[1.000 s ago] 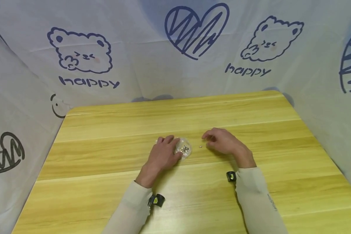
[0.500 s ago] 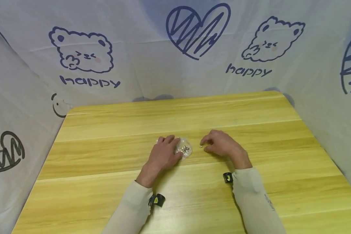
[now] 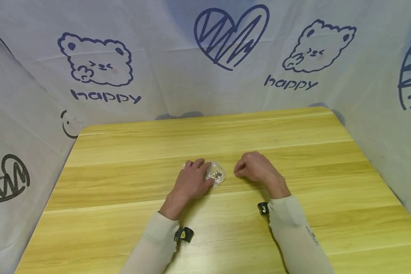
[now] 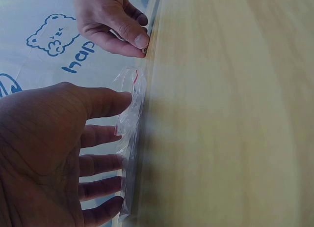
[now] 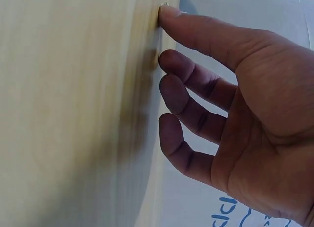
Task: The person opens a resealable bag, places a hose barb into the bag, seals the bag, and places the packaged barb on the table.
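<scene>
On the table a small clear plastic bag (image 3: 210, 167) lies flat, with several tiny shiny metal pieces (image 3: 217, 175) showing through it. My left hand (image 3: 191, 182) rests on the bag's left part. In the left wrist view its thumb and nearly straight fingers touch the crinkled plastic (image 4: 128, 138), which has a red line near one end. Just right of the bag, my right hand (image 3: 257, 167) pinches one tiny metal piece (image 4: 144, 51) between thumb and index finger, close to the tabletop. Its exact kind is too small to tell.
The wood-grain table (image 3: 140, 144) reaches back to a white cloth (image 3: 164, 76) printed with bears, hearts and lettering. The cloth also hangs along both sides. Each wrist carries a small black camera mount, such as the left one (image 3: 186, 234).
My right hand has come left and closed its thumb and index finger on the tiny metal piece that lay on the table. My left hand has stayed on the bag.
</scene>
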`<state>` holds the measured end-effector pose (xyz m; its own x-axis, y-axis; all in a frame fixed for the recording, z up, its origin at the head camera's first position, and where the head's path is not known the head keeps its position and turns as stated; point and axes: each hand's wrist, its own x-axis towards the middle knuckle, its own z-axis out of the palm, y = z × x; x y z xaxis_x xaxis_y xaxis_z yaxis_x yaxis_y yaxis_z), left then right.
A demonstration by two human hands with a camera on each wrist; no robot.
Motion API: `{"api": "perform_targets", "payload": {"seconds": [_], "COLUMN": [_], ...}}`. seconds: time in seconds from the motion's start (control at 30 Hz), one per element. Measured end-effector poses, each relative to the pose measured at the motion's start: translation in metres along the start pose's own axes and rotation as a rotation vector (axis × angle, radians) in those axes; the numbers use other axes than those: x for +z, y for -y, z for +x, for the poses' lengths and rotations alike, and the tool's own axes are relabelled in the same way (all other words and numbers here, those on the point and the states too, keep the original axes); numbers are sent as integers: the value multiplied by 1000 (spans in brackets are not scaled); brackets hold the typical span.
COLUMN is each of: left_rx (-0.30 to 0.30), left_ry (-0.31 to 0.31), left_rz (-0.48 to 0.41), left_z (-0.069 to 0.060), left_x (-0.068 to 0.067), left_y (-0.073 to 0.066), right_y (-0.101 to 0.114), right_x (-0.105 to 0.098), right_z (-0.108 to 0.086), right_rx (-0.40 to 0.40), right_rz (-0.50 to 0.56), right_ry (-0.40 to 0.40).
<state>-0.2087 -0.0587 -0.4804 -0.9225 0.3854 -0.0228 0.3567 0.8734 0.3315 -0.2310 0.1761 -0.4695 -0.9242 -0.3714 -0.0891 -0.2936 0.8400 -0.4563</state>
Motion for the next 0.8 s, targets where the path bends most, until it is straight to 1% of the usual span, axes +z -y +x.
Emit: {"api": "perform_targets", "payload": {"seconds": [0.17,0.3,0.4,0.47,0.53,0.6,0.8], "left_rx": [-5,-8,-10,-9,-8,-6,-3], "left_ry": [6,8,7,7,6,6,7], "left_rz": [-2,4,6,4,1,0,6], "left_z": [1,2,2,1,1,0,1], "left_x": [0,1,2,2,2,2,2], "left_y": [1,1,1,1,1,1,2], "right_y": [2,3,4,4,3,2,1], "right_x": [-1,-1,0,0,1,1,0], "right_z": [2,4,4,3,2,1,0], "right_rx": [-6,-11,-37,-56,-72,-74,-73], "right_rz": [5,3,-28,-43,-39,-11,75], "right_ry": [26,95,143,158,163,158,115]}}
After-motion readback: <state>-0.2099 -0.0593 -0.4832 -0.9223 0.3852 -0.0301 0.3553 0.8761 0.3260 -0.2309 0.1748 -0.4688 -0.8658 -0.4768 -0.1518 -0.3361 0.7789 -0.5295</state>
